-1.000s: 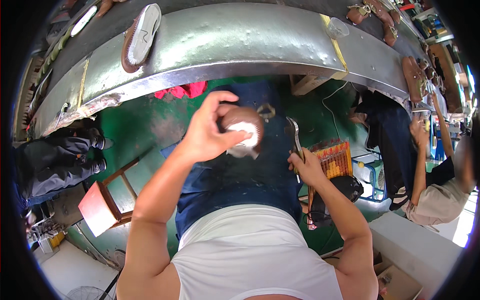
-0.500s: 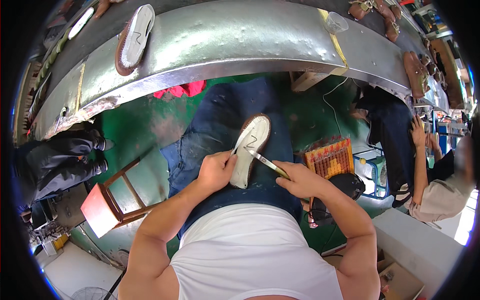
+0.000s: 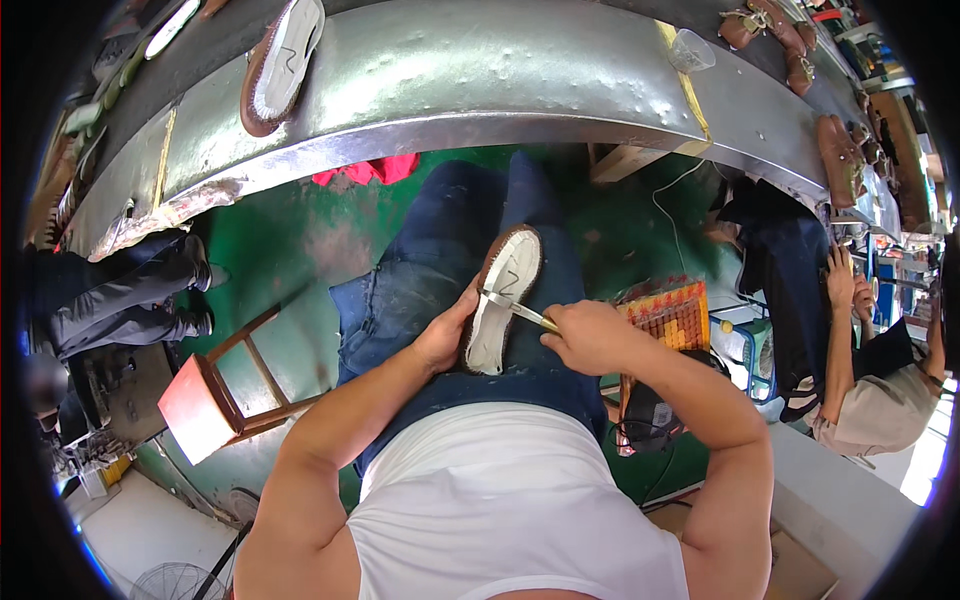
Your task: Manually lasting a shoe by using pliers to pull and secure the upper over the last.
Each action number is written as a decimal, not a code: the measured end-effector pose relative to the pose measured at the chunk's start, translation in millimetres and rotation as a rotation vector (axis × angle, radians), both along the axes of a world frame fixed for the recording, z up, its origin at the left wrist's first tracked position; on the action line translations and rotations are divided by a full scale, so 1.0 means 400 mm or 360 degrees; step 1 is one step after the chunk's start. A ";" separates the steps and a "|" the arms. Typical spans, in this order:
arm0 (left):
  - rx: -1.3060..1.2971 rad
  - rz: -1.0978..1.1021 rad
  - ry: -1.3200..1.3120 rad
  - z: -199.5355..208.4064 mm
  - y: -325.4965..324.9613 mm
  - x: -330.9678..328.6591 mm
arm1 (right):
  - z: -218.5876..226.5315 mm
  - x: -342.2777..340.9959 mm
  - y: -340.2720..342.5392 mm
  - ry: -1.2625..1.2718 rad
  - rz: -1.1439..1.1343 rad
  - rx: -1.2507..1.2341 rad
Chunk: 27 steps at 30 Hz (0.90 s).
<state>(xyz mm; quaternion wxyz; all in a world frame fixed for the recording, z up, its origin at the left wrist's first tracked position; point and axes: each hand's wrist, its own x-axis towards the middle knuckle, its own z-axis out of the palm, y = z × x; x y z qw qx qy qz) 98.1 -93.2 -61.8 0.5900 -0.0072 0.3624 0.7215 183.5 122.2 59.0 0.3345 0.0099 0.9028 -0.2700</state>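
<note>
On my lap, over the dark blue trousers, a brown shoe [image 3: 512, 265] lies with its pale, dark-marked underside facing up and its toe pointing away from me. My left hand [image 3: 450, 332] grips the shoe's left edge, fingers partly tucked beneath it. In my right hand [image 3: 588, 335] is a slim knife-like tool [image 3: 524, 311] with a flat metal blade and a yellowish handle end. Its tip reaches across the underside to the left edge, close to my left fingers. Whether the tip cuts or only touches there is too small to tell.
A metal-topped bench [image 3: 480, 80] curves across the front, bearing another upturned shoe [image 3: 282, 68], a clear plastic cup [image 3: 691, 52] and brown shoes [image 3: 840, 160] at right. A red-seated stool [image 3: 195, 410] stands left, a beaded seat mat [image 3: 665, 318] right. People are on both sides.
The tool's tip has moved left to the shoe's edge, and my right hand has shifted slightly left. My left hand has slid round the shoe's side. The view has shifted a little.
</note>
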 end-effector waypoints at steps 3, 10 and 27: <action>-0.0031 0.0102 0.0251 0.002 0.008 -0.001 | -0.063 0.033 -0.026 0.0119 -0.0257 -0.0193; -0.0355 0.0238 0.0825 -0.060 0.047 0.013 | -0.094 0.052 -0.001 -0.0481 -0.0969 -0.0922; -0.0816 -0.0431 0.2337 0.050 0.064 -0.033 | -0.135 0.076 0.079 -0.0626 -0.1352 -0.1412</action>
